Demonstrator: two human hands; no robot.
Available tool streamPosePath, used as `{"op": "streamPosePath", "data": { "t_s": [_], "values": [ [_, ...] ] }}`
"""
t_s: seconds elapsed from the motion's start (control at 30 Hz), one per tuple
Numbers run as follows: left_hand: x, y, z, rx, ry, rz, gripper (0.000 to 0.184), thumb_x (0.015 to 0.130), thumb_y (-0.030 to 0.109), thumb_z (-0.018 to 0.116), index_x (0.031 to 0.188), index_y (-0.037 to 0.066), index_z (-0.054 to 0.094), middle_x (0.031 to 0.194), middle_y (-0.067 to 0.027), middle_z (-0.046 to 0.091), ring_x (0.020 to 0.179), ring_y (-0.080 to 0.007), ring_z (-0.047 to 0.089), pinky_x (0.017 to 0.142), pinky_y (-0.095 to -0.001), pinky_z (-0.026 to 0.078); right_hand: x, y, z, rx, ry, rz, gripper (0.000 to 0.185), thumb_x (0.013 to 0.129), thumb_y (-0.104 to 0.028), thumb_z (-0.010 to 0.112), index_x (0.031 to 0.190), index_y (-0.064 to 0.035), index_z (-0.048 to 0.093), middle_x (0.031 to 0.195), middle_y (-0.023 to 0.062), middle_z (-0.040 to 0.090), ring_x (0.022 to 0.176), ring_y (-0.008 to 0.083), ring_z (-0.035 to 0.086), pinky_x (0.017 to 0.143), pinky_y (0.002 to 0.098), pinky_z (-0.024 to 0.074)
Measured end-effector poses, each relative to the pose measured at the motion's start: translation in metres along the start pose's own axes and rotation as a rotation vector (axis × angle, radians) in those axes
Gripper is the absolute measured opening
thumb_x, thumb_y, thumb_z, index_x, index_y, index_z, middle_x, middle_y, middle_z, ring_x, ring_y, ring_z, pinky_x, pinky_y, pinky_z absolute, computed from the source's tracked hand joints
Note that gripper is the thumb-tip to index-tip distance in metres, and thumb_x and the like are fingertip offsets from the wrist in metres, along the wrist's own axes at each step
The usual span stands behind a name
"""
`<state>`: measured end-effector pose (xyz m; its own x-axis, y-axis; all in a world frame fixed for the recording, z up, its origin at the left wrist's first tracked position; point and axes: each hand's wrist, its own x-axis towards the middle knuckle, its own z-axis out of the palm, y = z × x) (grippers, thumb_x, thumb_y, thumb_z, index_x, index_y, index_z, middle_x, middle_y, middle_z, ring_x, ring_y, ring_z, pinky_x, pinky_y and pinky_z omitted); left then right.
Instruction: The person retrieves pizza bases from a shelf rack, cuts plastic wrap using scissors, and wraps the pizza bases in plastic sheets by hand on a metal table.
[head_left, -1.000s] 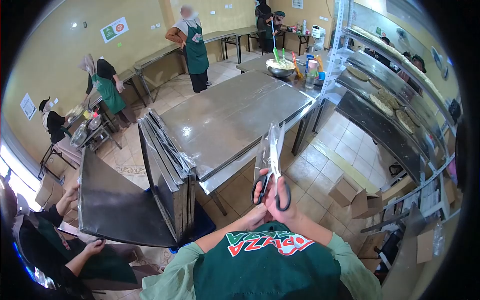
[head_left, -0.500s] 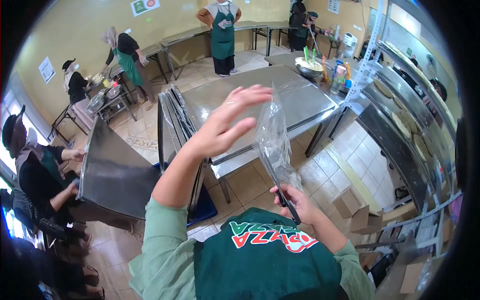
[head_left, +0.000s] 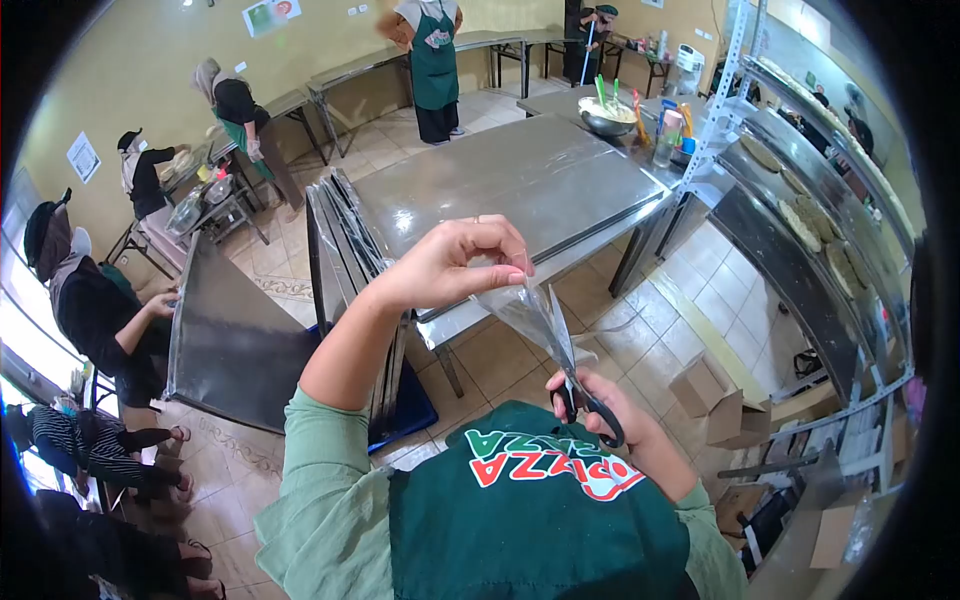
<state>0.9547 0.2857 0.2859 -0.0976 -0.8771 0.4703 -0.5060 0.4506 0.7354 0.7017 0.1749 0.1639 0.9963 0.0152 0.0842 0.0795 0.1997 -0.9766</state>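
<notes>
Between thumb and fingers, my left hand [head_left: 470, 258] pinches the top of a clear plastic sheet [head_left: 515, 312], which hangs down crumpled in front of my apron. My right hand [head_left: 605, 405] grips black-handled scissors [head_left: 567, 365] with the blades spread apart and pointing upward. The blades lie right against the plastic; whether they are cutting it I cannot tell. Beyond my hands stands a metal-topped table [head_left: 520, 180].
Several metal trays [head_left: 345, 225] stand upright left of the table, by a blue crate [head_left: 410, 410]. A co-worker [head_left: 105, 310] holds a large dark tray [head_left: 235, 340]. At right is a rack [head_left: 800, 250] with round flat pieces. A bowl [head_left: 607, 117] sits behind.
My left hand has gone from spread fingers to a pinch on the plastic and sits lower. The scissors have opened. The co-worker at left has straightened up.
</notes>
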Motion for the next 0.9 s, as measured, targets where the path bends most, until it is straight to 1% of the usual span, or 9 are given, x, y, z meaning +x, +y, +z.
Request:
{"op": "streamPosePath", "data": {
  "t_s": [0.1,0.13,0.27,0.4,0.53,0.63,0.67,0.77,0.9],
  "values": [
    [-0.009,-0.003,0.012,-0.418,0.059,-0.127,0.011,0.079,0.007,0.066,0.085,0.000,0.058,0.086,-0.0073,0.060,0.081,-0.0132,0.055,0.072,-0.0257,0.044,0.001,-0.001,0.002,0.008,-0.016,-0.007,0.073,0.070,-0.051,0.069,0.122,-0.0058,0.043,0.092,0.0019,0.049,0.087,0.0090,0.048,0.077,0.0221,0.0377],
    [-0.011,-0.006,0.014,-0.428,0.100,-0.098,0.012,0.077,0.005,0.067,0.084,-0.001,0.058,0.086,-0.0084,0.061,0.080,-0.0123,0.057,0.069,-0.0231,0.046,0.002,-0.001,0.003,0.012,-0.022,-0.011,0.073,0.070,-0.050,0.070,0.121,-0.0056,0.043,0.092,0.0019,0.049,0.087,0.0090,0.048,0.077,0.0220,0.0378],
    [-0.021,0.003,0.015,-0.455,0.172,-0.209,0.018,0.071,0.000,0.072,0.084,-0.001,0.059,0.080,-0.0068,0.064,0.075,-0.0113,0.062,0.067,-0.0209,0.050,0.004,-0.001,0.001,0.001,-0.023,0.021,0.076,0.066,-0.048,0.073,0.121,-0.0048,0.045,0.089,0.0013,0.052,0.085,0.0085,0.049,0.076,0.0214,0.0386],
    [-0.035,0.000,0.010,-0.451,0.109,-0.316,0.018,0.068,0.002,0.075,0.080,-0.001,0.062,0.077,-0.0062,0.065,0.070,-0.0086,0.061,0.065,-0.0190,0.049,0.008,-0.009,0.005,0.009,-0.045,0.094,0.076,0.063,-0.046,0.076,0.120,-0.0031,0.047,0.086,0.0011,0.054,0.082,0.0079,0.050,0.074,0.0208,0.0392],
    [-0.051,-0.004,0.012,-0.381,0.084,-0.352,0.015,0.068,0.003,0.075,0.078,0.000,0.063,0.074,-0.0051,0.065,0.069,-0.0079,0.061,0.064,-0.0186,0.048,0.015,-0.006,0.010,0.090,-0.095,0.091,0.072,0.065,-0.043,0.076,0.117,-0.0014,0.049,0.084,0.0011,0.054,0.079,0.0072,0.051,0.070,0.0193,0.0396],
    [-0.063,-0.011,0.016,-0.381,0.120,-0.396,0.014,0.069,0.004,0.075,0.077,0.000,0.064,0.072,-0.0033,0.065,0.067,-0.0065,0.059,0.062,-0.0181,0.046,0.015,0.003,0.011,0.072,-0.070,0.169,0.069,0.066,-0.039,0.076,0.116,-0.0007,0.049,0.081,0.0005,0.055,0.074,0.0059,0.051,0.065,0.0172,0.0395],
    [-0.068,-0.014,0.018,-0.388,0.140,-0.416,0.014,0.069,0.006,0.075,0.078,0.001,0.065,0.071,-0.0021,0.064,0.065,-0.0054,0.058,0.061,-0.0176,0.045,0.014,0.000,0.014,0.038,-0.024,0.237,0.066,0.067,-0.036,0.077,0.115,-0.0001,0.049,0.079,0.0001,0.055,0.069,0.0048,0.051,0.060,0.0158,0.0391],
    [-0.081,-0.025,0.024,-0.358,0.134,-0.466,0.014,0.069,0.007,0.075,0.078,0.001,0.066,0.070,-0.0008,0.064,0.064,-0.0044,0.056,0.060,-0.0175,0.043,0.012,0.008,0.015,0.092,-0.024,0.203,0.064,0.067,-0.032,0.077,0.115,0.0001,0.049,0.078,0.0001,0.055,0.066,0.0046,0.050,0.059,0.0156,0.0392],
    [-0.085,-0.027,0.030,-0.401,0.138,-0.507,0.014,0.069,0.006,0.075,0.077,0.001,0.065,0.069,-0.0009,0.064,0.064,-0.0048,0.056,0.061,-0.0177,0.044,0.008,0.011,0.016,0.178,-0.119,0.253,0.073,0.065,-0.040,0.077,0.118,-0.0006,0.045,0.082,0.0002,0.054,0.072,0.0055,0.051,0.064,0.0171,0.0402]
  ]
}}
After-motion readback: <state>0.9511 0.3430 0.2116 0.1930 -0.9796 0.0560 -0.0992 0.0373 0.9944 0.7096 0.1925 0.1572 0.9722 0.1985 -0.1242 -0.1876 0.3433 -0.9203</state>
